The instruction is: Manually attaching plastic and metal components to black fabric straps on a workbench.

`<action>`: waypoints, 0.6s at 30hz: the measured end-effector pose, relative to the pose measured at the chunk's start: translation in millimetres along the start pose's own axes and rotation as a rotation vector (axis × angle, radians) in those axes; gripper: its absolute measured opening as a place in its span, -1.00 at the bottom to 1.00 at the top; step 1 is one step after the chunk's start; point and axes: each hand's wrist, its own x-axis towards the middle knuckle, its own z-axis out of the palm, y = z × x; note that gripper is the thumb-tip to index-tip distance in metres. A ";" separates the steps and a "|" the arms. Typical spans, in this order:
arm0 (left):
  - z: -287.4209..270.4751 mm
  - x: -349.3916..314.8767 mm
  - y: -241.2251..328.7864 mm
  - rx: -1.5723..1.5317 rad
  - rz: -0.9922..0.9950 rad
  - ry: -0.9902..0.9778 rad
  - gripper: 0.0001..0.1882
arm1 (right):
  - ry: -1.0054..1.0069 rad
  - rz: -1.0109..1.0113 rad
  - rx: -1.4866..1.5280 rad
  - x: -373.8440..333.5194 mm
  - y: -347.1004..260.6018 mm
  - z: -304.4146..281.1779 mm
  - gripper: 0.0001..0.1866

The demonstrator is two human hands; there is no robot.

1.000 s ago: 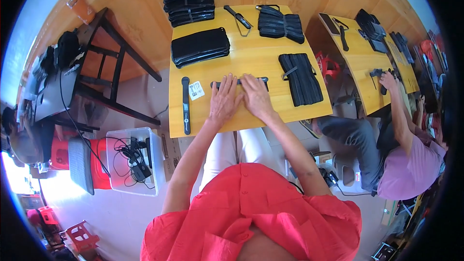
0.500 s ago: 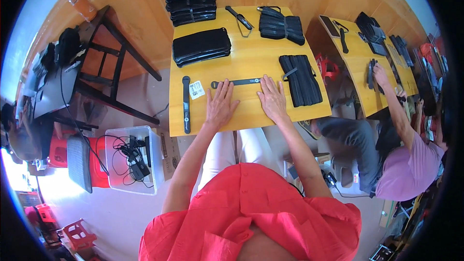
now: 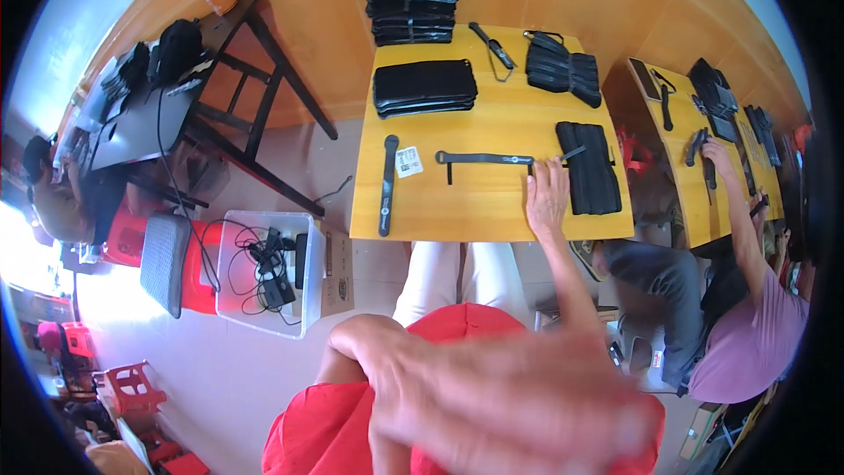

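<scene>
The black strap [image 3: 479, 158] lies roughly parallel to the near edge of the surface [image 3: 466, 218], stretching leftward from the nearer right hand [image 3: 549, 198], whose straightened fingers meet its right end; whether they grip I cannot tell. The blurred left hand [image 3: 492, 391], raised well apart, is outstretched, nothing visible in it

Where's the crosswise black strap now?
In the head view, the black strap lies on the yellow table, its right end by the right hand, white label beyond its left end.
</scene>
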 end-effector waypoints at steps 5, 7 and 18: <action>12.4 13.1 15.6 -0.059 0.589 0.026 -0.49 | -0.007 0.010 -0.036 -2.7 7.0 1.4 -0.72; 11.8 8.7 14.9 -0.032 0.565 -0.015 -0.49 | -0.008 0.019 -0.033 -3.2 7.6 1.3 -0.73; -22.7 -33.2 -34.3 0.442 0.418 0.315 -0.23 | 0.045 0.021 0.125 -2.8 2.0 -9.6 -0.75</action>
